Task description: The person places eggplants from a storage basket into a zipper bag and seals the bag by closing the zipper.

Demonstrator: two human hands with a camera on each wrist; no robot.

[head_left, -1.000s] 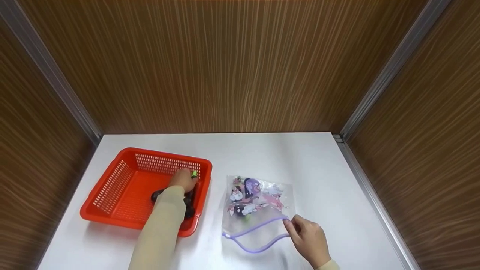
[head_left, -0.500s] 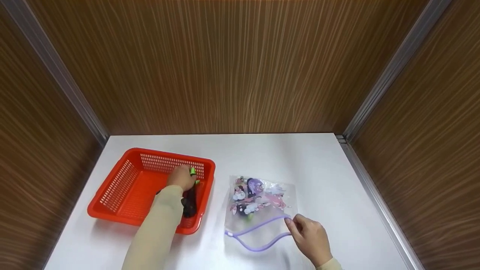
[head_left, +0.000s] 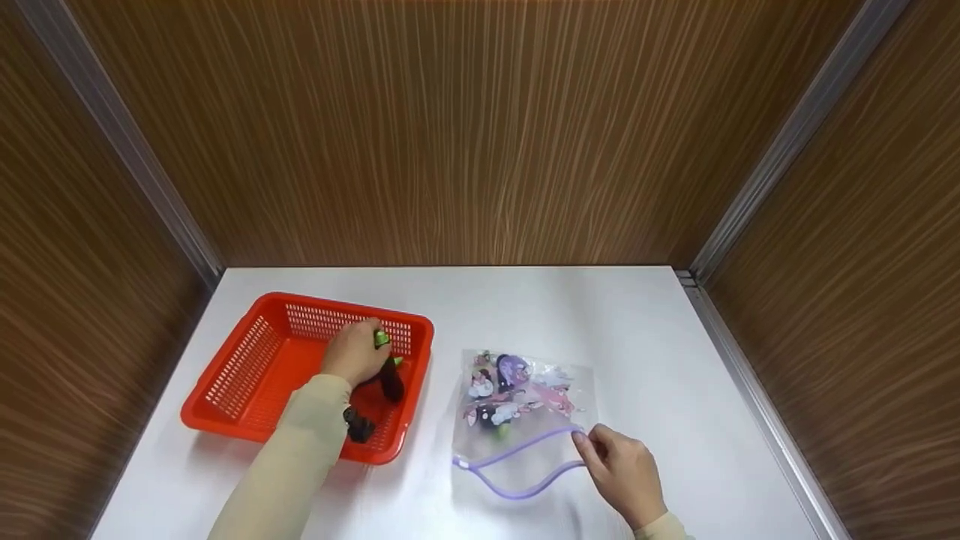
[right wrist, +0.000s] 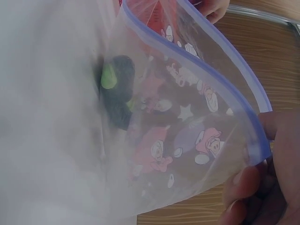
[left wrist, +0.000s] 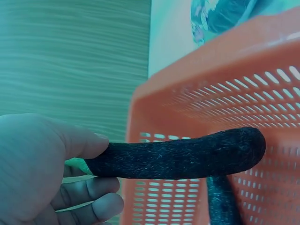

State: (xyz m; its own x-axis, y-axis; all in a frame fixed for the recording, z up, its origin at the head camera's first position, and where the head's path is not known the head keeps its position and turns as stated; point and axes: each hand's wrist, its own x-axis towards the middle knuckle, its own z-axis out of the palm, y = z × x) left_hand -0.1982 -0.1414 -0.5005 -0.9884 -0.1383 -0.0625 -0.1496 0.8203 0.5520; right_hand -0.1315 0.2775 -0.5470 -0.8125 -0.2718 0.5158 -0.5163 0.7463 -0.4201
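In the left wrist view, my left hand (left wrist: 33,173) pinches a dark eggplant (left wrist: 178,157) near its green end, between thumb and fingers. The eggplant lies over the red basket (head_left: 232,430), with another dark eggplant (left wrist: 222,201) below it. My right hand (head_left: 622,472) grips the purple-edged mouth of a clear printed zip bag (right wrist: 187,124), thumb on top. The bag lies on the table with its mouth spread apart, facing the near side. Inside it are dark things with green ends (right wrist: 119,89), seen dimly through the plastic.
The basket stands at the left of a white table (head_left: 517,307), its slotted walls raised. More dark pieces (head_left: 360,427) lie in its near right corner. Brown wood-grain panels (head_left: 450,135) enclose the table at the back and both sides.
My left hand has lifted slightly and drawn back left in the basket, with the eggplant in its fingers. My right hand keeps its grip on the bag's edge.
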